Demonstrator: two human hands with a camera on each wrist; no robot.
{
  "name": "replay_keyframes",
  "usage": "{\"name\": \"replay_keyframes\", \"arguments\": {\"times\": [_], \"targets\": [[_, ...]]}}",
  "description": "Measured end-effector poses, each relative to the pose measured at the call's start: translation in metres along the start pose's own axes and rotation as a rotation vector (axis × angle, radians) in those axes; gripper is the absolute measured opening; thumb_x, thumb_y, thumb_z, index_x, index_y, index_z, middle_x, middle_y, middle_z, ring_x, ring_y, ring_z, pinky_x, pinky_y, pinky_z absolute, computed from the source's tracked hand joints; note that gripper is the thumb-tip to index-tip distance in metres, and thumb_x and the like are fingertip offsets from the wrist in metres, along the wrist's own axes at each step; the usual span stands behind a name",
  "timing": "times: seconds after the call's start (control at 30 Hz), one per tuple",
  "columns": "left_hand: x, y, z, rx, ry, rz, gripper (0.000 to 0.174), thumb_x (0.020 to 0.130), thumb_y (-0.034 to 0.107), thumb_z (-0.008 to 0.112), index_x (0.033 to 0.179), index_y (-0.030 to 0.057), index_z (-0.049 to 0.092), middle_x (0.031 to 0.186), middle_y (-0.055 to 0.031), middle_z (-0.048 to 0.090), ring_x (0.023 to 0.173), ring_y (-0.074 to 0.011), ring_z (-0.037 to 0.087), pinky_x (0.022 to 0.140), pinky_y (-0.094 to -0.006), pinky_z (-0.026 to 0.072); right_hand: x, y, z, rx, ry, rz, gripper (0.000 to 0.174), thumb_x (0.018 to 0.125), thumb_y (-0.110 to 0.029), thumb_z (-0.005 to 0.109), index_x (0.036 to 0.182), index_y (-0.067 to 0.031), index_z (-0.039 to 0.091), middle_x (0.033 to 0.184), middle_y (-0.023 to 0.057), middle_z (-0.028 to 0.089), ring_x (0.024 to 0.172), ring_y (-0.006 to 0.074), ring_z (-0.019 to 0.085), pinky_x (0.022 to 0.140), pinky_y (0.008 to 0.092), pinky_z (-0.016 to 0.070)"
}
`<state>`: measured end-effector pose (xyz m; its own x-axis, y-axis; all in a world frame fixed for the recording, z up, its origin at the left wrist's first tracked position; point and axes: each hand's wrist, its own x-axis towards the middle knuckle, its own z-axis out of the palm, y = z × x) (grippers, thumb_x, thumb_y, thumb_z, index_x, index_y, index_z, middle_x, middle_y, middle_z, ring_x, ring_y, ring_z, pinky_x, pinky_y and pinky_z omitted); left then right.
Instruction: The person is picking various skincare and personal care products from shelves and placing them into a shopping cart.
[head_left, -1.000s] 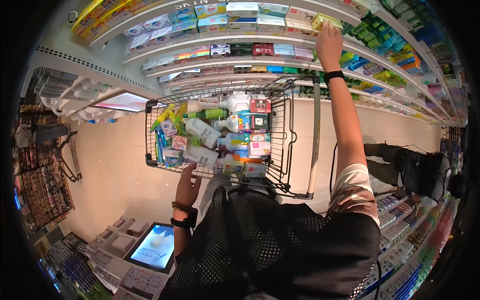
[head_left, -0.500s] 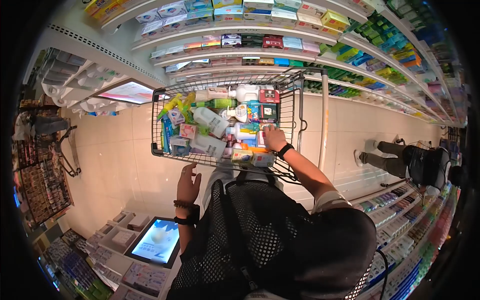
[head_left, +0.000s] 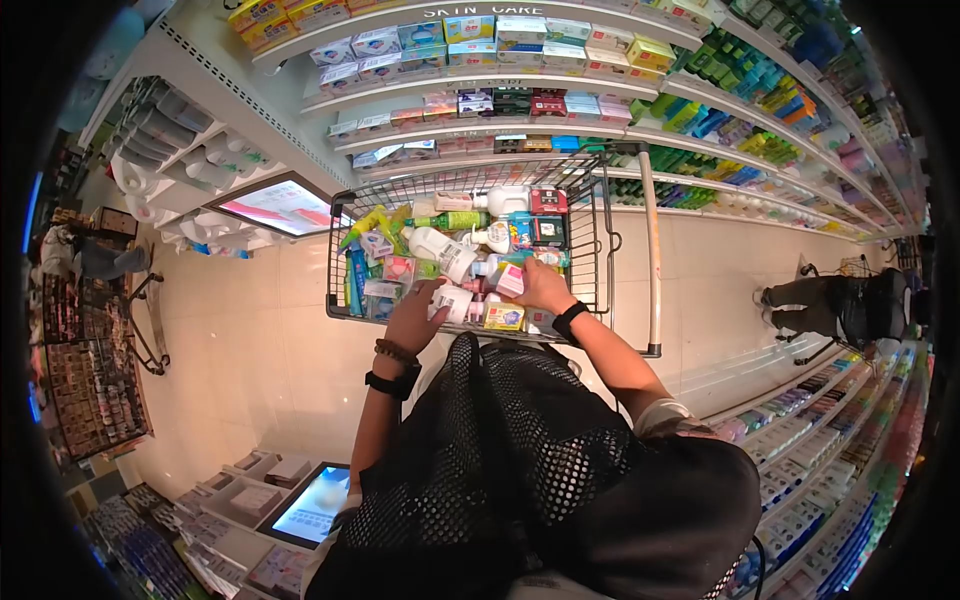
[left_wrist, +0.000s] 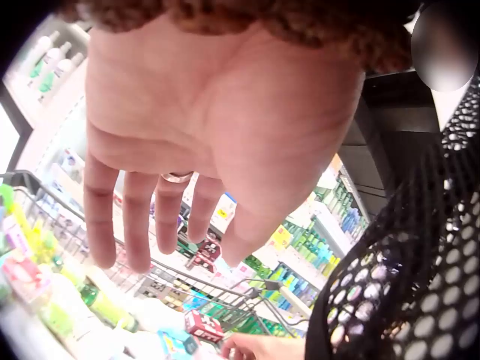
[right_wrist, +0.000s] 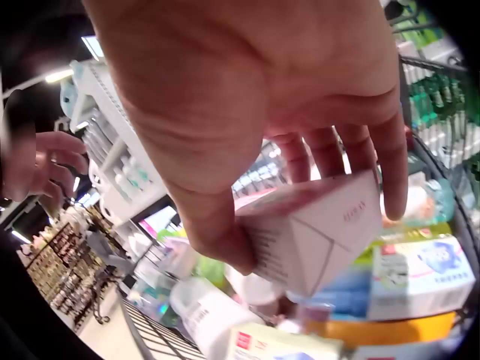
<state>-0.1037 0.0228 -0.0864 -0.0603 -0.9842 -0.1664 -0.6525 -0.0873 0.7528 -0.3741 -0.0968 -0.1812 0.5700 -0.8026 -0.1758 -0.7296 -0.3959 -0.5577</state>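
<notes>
My right hand (head_left: 545, 287) grips a small white-and-pink box (head_left: 510, 281) over the shopping cart's load. In the right wrist view the box (right_wrist: 311, 232) is tilted, thumb on one side and fingers on the other, its folded end flap facing the camera. My left hand (head_left: 413, 315) hangs over the cart's near side, close to a white bottle (head_left: 452, 304). The left wrist view shows that hand (left_wrist: 202, 135) with its fingers extended and nothing in them. Beneath the hands, the wire cart (head_left: 333, 262) holds several bottles and boxes, including a yellow-and-white box (head_left: 504, 316).
Shelves of boxed goods (head_left: 520, 35) run along the far side of the cart, with bottles and tubes (head_left: 780, 80) to the right. A display screen (head_left: 310, 503) stands at lower left. Another person (head_left: 850, 303) is in the aisle at right. The cart handle (head_left: 652, 250) is at its right end.
My right hand has come from a yellow box on the shelf down into the cart and now holds the white-and-pink box. My left hand has moved over the cart's near edge.
</notes>
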Motion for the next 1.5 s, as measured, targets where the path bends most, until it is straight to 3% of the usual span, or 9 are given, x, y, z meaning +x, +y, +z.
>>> {"name": "replay_keyframes", "arguments": {"times": [0.1,0.2,0.47,0.97,1.0,1.13,1.37,1.43,1.5], "targets": [[0.019,0.029,-0.007,0.084,0.205,0.385,0.081,0.074,0.025,0.09,0.14,0.0029,0.049,0.133,-0.02,0.059,0.118,-0.0358,0.063,0.098,-0.0425,0.0527,-0.015,-0.094,-0.087,0.157,0.088,-0.361,0.066,0.067,-0.022,0.085,0.124,-0.0015,0.058,0.115,0.0173,0.063,0.109,0.0368,0.059,0.096,0.0443,0.049],[0.017,0.058,-0.027,-0.25,0.114,0.281,0.085,0.066,0.021,0.096,0.135,0.0006,0.051,0.134,-0.0188,0.059,0.12,-0.0351,0.062,0.099,-0.0413,0.0523,-0.046,-0.156,-0.153,0.361,0.271,-0.466,0.069,0.071,-0.013,0.082,0.134,-0.0032,0.056,0.12,0.0152,0.062,0.113,0.0373,0.058,0.098,0.0435,0.048],[0.005,0.122,-0.071,-0.407,0.151,0.652,0.08,0.064,0.016,0.098,0.128,0.0026,0.052,0.124,-0.0156,0.067,0.119,-0.0298,0.065,0.1,-0.0394,0.0529,-0.081,-0.165,-0.184,0.364,0.501,-0.673,0.077,0.068,-0.012,0.09,0.136,-0.0037,0.055,0.129,0.0146,0.063,0.116,0.0358,0.059,0.1,0.045,0.0483],[0.0,0.139,-0.077,-0.567,0.195,0.793,0.094,0.066,0.008,0.089,0.145,0.0023,0.039,0.129,-0.0172,0.061,0.122,-0.0272,0.061,0.11,-0.0418,0.0445,-0.085,-0.177,-0.165,0.215,0.381,-0.539,0.087,0.075,-0.016,0.081,0.151,-0.0042,0.041,0.135,0.0203,0.059,0.119,0.0417,0.059,0.104,0.046,0.0475],[-0.001,0.144,-0.08,-0.441,0.19,0.819,0.099,0.067,0.004,0.087,0.151,0.0037,0.033,0.128,-0.0168,0.06,0.12,-0.0277,0.061,0.109,-0.0428,0.0446,-0.094,-0.185,-0.169,0.395,0.247,-0.363,0.099,0.078,-0.013,0.078,0.161,-0.0062,0.024,0.138,0.0203,0.057,0.118,0.0354,0.063,0.102,0.0424,0.0494],[-0.004,0.156,-0.095,-0.043,0.262,0.865,0.11,0.068,0.007,0.088,0.158,0.0049,0.024,0.125,-0.0161,0.064,0.113,-0.0306,0.063,0.102,-0.0455,0.0454,-0.104,-0.191,-0.181,1.12,0.132,-0.415,0.095,0.088,-0.004,0.069,0.165,-0.0087,0.013,0.14,0.0129,0.056,0.118,0.0166,0.059,0.098,0.0322,0.0489],[-0.009,0.158,-0.098,0.108,0.296,0.887,0.112,0.067,0.019,0.094,0.156,0.0041,0.028,0.122,-0.0157,0.068,0.112,-0.0336,0.064,0.095,-0.046,0.0455,-0.097,-0.18,-0.174,1.251,0.023,-0.403,0.085,0.098,-0.008,0.065,0.165,-0.0061,0.012,0.143,0.0128,0.055,0.124,0.0157,0.056,0.101,0.0297,0.0467],[-0.011,0.148,-0.092,0.085,0.27,0.86,0.116,0.067,0.018,0.094,0.158,0.0045,0.024,0.129,-0.0158,0.064,0.115,-0.0319,0.063,0.1,-0.0451,0.0461,-0.093,-0.175,-0.166,1.246,0.029,-0.473,0.084,0.102,-0.026,0.065,0.164,-0.0056,0.013,0.149,0.0158,0.05,0.129,0.019,0.054,0.103,0.0322,0.0467],[-0.015,0.143,-0.083,-0.727,0.058,0.64,0.116,0.072,0.016,0.092,0.161,0.0041,0.019,0.135,-0.0143,0.055,0.125,-0.0289,0.058,0.109,-0.0442,0.0432,-0.089,-0.174,-0.166,1.311,0.035,-0.403,0.085,0.103,-0.039,0.061,0.164,-0.0057,0.014,0.154,0.0191,0.043,0.136,0.0228,0.05,0.104,0.0354,0.0473]]}}
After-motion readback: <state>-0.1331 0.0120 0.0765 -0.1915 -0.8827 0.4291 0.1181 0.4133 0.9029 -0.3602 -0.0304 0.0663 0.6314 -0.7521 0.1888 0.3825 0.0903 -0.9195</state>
